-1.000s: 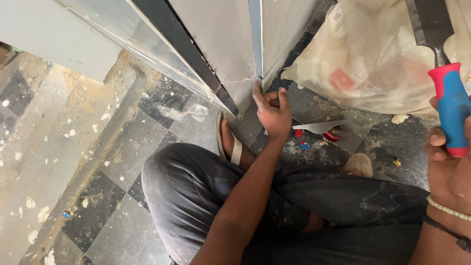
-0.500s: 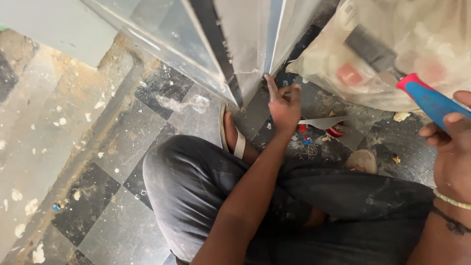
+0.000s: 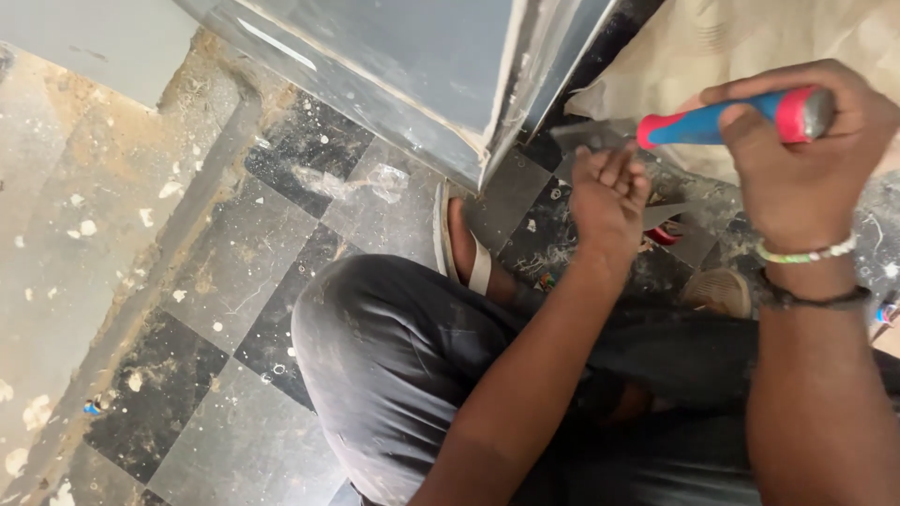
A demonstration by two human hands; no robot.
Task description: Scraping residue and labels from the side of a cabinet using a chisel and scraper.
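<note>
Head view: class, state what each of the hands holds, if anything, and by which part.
Right hand grips a putty knife by its blue-and-red handle. Left hand is loosely curled; nothing visibly held.

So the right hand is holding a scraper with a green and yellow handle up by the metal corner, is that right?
Not quite. In the head view the right hand does hold the scraper by the metal corner, but its handle is blue and red.

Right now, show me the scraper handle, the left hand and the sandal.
scraper handle [image 3: 712, 120], head view, blue grip.
left hand [image 3: 607, 195], head view, back of the fist.
sandal [image 3: 478, 270], head view, pale strap.
</note>
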